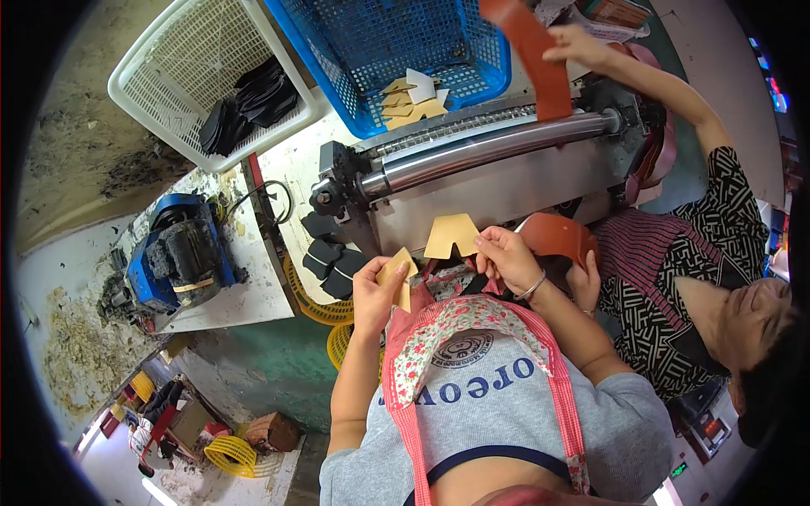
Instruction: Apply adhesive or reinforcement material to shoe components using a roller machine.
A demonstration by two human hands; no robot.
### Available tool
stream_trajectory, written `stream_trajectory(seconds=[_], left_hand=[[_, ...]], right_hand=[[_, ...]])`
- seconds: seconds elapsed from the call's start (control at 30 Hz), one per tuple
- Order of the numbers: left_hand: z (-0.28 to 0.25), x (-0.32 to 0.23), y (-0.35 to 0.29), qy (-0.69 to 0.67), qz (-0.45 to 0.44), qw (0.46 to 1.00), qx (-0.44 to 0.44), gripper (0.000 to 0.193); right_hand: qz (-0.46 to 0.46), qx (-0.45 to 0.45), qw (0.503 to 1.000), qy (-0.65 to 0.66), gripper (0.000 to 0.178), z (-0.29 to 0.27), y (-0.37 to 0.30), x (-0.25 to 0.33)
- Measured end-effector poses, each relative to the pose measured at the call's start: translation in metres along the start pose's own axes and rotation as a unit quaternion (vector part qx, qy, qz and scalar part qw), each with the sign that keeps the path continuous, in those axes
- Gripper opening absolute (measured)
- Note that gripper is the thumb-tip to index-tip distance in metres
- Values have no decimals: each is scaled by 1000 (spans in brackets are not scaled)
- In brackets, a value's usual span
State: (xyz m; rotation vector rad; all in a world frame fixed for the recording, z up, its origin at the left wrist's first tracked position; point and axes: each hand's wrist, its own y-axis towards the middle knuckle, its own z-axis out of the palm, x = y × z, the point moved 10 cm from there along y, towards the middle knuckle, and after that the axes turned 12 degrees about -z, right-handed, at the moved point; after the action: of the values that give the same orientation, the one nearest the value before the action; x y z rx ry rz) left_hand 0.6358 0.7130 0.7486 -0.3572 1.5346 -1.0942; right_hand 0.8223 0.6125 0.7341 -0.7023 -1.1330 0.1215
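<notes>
Bending your arms in front of your apron [467, 314], you grip folded or stacked tan pieces [405, 297] in your left hand [377, 291], while your right hand [510, 261] pinches a notched tan piece [451, 234] near the roller machine [494, 156]. Beyond, a white basket [186, 59] holds black pieces [253, 101], and a blue basket [380, 51] holds tan and white ones. Dark lettering [460, 384] crosses your grey shirt [489, 422].

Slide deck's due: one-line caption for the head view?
Left hand and right hand hold tan pieces before a metal roller; a co-worker's hand grips a reddish-brown strip.
</notes>
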Motion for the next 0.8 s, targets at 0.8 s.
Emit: stream_trajectory(seconds=[0.8], left_hand=[[43, -9, -10, 139, 190, 970, -52, 20]], right_hand=[[-44, 176, 972, -146, 17, 57, 10, 1]])
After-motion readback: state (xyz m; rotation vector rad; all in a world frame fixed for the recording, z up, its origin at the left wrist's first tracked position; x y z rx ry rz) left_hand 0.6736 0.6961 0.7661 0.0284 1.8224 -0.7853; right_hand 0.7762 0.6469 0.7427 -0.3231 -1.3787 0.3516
